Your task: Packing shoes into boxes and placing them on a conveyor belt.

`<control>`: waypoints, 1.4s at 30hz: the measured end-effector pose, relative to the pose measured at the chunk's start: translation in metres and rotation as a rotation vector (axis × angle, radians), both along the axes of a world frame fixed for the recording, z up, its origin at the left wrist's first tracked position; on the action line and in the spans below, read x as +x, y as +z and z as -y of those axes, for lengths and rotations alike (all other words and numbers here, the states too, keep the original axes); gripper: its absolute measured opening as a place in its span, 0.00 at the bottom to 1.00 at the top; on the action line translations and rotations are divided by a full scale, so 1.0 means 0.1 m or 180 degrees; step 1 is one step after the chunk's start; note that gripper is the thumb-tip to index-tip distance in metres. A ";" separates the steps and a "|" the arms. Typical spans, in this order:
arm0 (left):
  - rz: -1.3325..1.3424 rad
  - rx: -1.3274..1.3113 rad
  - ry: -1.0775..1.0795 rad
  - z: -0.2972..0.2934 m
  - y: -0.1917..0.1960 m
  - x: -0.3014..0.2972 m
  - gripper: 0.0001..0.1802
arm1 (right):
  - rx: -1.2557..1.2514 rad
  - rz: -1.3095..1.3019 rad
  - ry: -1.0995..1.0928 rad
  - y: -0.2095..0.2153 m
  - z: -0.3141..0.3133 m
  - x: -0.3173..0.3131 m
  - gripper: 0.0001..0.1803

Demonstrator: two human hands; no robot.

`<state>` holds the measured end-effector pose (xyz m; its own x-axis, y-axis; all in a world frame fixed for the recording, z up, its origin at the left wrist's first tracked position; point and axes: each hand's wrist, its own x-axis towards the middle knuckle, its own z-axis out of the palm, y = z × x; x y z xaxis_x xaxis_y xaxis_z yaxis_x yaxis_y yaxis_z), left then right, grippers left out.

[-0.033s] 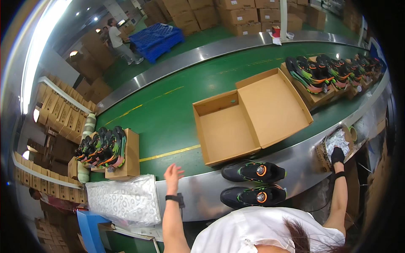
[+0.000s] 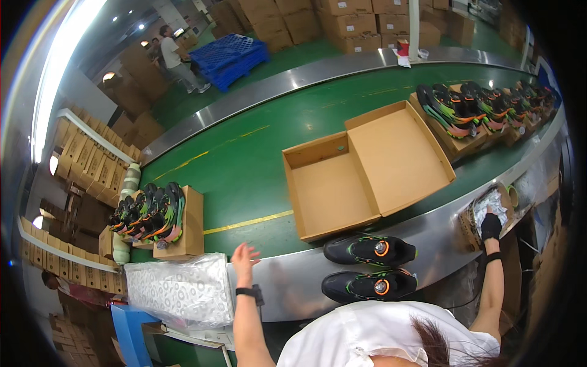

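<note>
A pair of black sneakers with orange dials and green trim lies on the metal ledge in front of me. Just beyond them an empty brown shoebox sits with its lid folded back to the right. My left hand hovers over the ledge left of the sneakers, fingers apart and holding nothing. At the far right, my right hand, in a dark glove, reaches into a small carton of silvery-white packets. Its fingertips touch the packets; their grip is hidden.
Patterned white sheets in clear plastic lie left of my left hand. Sneakers on boxes stand on the green belt at left and right. Beyond are a blue pallet, stacked cartons and a standing person.
My left hand has shifted very slightly to the left and down. My right hand stays at the carton of packets. The whole view has moved a little.
</note>
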<state>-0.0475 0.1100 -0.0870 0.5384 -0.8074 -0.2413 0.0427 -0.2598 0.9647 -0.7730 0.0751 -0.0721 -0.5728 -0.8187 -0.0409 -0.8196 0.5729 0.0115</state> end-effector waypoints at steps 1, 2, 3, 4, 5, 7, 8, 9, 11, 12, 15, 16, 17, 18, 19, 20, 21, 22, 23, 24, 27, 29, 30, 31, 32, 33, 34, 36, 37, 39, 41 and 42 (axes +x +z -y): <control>-0.0093 -0.0084 0.0358 -0.16 0.00 0.23 0.18 | -0.0426 0.0124 -0.0012 0.23 0.08 0.23 0.18; -0.0062 -0.0126 0.0772 -0.34 -0.14 0.58 0.18 | -0.1625 0.0113 0.0682 0.16 0.14 0.22 0.16; 0.0045 -0.0097 0.1237 -0.50 -0.21 0.85 0.18 | -0.2554 0.0058 0.1230 0.35 0.27 0.59 0.15; 0.0184 -0.0031 0.1664 -0.69 -0.34 1.17 0.17 | -0.2543 0.1220 0.1087 0.58 0.36 0.99 0.14; 0.0264 -0.0080 0.1959 -0.89 -0.50 1.47 0.18 | -0.2883 0.1981 0.1215 0.64 0.47 1.33 0.14; 0.1251 0.0640 0.2172 -1.50 -0.96 2.27 0.18 | -0.2767 0.2181 0.1775 0.72 0.76 2.00 0.15; 0.1880 0.1282 0.2164 -2.03 -1.16 2.74 0.18 | -0.2106 0.1659 0.2169 0.53 1.08 2.24 0.21; 0.1831 0.1264 0.2082 -1.91 -1.24 2.71 0.18 | -0.2058 0.1931 0.2489 0.39 1.16 2.51 0.30; 0.2513 0.2824 0.0955 -1.56 -1.03 2.32 0.22 | -0.1378 0.0960 0.3367 0.20 1.03 2.89 0.32; 0.2503 0.2824 0.0961 -1.48 -0.74 2.12 0.22 | -0.0125 0.1451 0.3396 0.32 1.04 3.22 0.33; 0.2449 0.3652 0.0891 -1.30 -0.33 1.75 0.28 | 0.1470 0.1149 0.3660 0.25 0.86 3.95 0.31; 0.2998 0.3377 0.0636 -1.26 -0.35 1.71 0.30 | 0.1398 0.0572 0.4463 0.13 0.79 4.05 0.31; 0.3514 0.3108 0.0385 -1.26 -0.39 1.71 0.33 | 0.2024 0.0727 0.4078 0.23 0.75 4.25 0.31; 0.3459 0.3166 0.0384 -1.29 -0.46 1.77 0.33 | 0.1869 0.0847 0.4057 0.13 0.76 4.30 0.30; 0.3408 0.3035 0.0379 -1.30 -0.59 1.85 0.33 | 0.1727 0.0974 0.4030 0.02 0.75 4.32 0.30; 0.3343 0.2932 0.0367 -1.33 -0.67 1.89 0.33 | 0.1782 0.1024 0.4014 0.04 0.75 4.33 0.29; 0.3342 0.2860 0.0340 -1.28 -0.63 1.90 0.31 | 0.1840 0.1082 0.3974 0.07 0.79 4.32 0.29; 0.3342 0.2808 0.0331 -1.25 -0.54 1.89 0.29 | 0.1857 0.1209 0.3938 0.06 0.81 4.28 0.30; 0.3378 0.2807 0.0394 -1.21 -0.51 1.90 0.26 | 0.1912 0.1102 0.3895 0.16 0.79 4.31 0.29; 0.3434 0.2776 0.0458 -1.17 -0.51 1.91 0.23 | 0.1866 0.1122 0.3927 0.16 0.79 4.30 0.29; 0.3673 0.2771 0.0732 -1.23 -0.64 2.08 0.19 | 0.1889 0.1136 0.4027 0.20 0.81 4.36 0.28; 0.3931 0.2463 0.1163 -1.33 -0.70 2.18 0.15 | 0.1842 0.1151 0.4068 0.17 0.82 4.37 0.28; 0.3636 0.2605 0.1261 -1.32 -0.58 2.15 0.13 | 0.1833 0.1097 0.4044 0.13 0.81 4.34 0.28; 0.3340 0.2741 0.1369 -1.36 -0.50 2.15 0.13 | 0.1871 0.1120 0.4053 0.12 0.81 4.31 0.28; 0.3589 0.2220 0.1947 -1.55 -0.60 2.29 0.13 | 0.1888 0.1109 0.4119 0.14 0.80 4.31 0.28; 0.3603 0.2251 0.1945 -1.55 -0.42 2.27 0.13 | 0.1900 0.1097 0.4123 0.14 0.82 4.30 0.28; 0.3436 0.2023 0.2025 -1.53 -0.23 2.28 0.14 | 0.1986 0.1074 0.4075 0.15 0.83 4.29 0.27; 0.3280 0.1836 0.2159 -1.56 -0.05 2.20 0.15 | 0.1991 0.1151 0.4151 0.16 0.82 4.28 0.27; 0.3487 0.1583 0.1738 -1.56 -0.08 2.15 0.15 | 0.1976 0.1205 0.4182 0.15 0.82 4.27 0.27; 0.3805 0.2015 0.1007 -1.69 -0.41 2.08 0.16 | 0.1919 0.1193 0.4350 0.13 0.80 4.27 0.27; 0.3866 0.2671 0.0598 -1.62 -0.72 1.87 0.17 | 0.1867 0.1160 0.4386 0.10 0.83 4.30 0.27; 0.3542 0.2886 0.0871 -1.48 -0.62 1.64 0.16 | 0.1958 0.1200 0.4331 0.13 0.85 4.28 0.27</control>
